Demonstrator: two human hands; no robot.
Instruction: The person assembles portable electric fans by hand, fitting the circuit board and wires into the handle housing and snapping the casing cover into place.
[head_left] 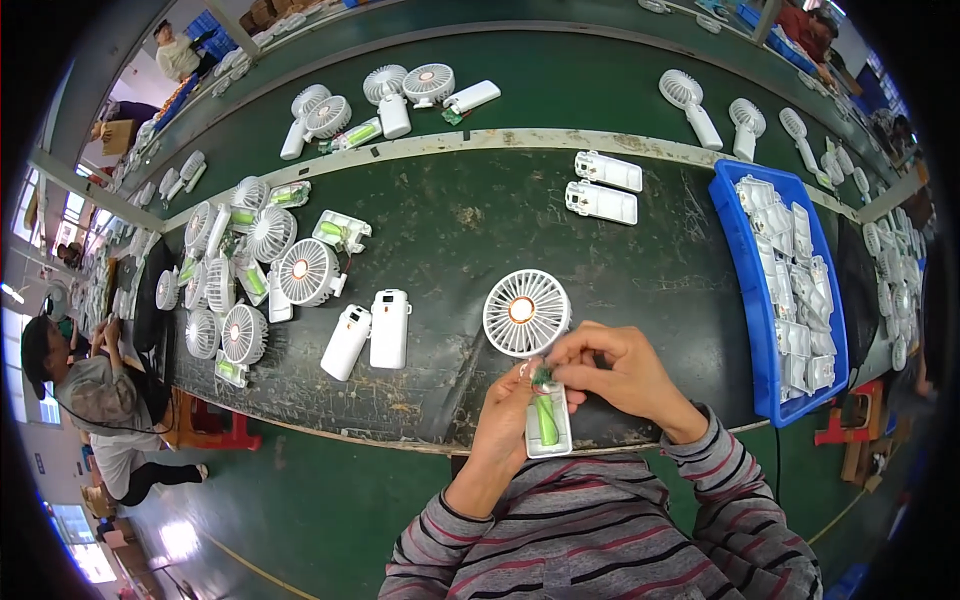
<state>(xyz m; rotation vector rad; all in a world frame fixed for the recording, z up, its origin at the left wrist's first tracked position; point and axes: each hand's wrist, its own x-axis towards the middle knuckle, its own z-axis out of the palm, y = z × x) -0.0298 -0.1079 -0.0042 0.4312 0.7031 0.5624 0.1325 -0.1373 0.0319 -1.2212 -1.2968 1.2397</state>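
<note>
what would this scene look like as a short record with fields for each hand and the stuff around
left hand: holds an open white plastic handle casing with a green cylindrical battery inside
right hand: at a small green circuit board, exact grip unclear
just beyond: orange-ringed round white plastic fan head
right side: blue rectangular plastic bin of white plastic parts

One view, upright and unmirrored, comes from the left of two wide fisheye cameras worn side by side on the person's head. It faces down and forward across the table (450, 225), with the left hand (502, 415) and right hand (625, 376) close by, just below the middle. The striped shirt (590, 525) fills the bottom edge, the floor (300, 510) shows at both lower sides, and the pale strip (540, 138) along the table's far edge bows upward.
</note>
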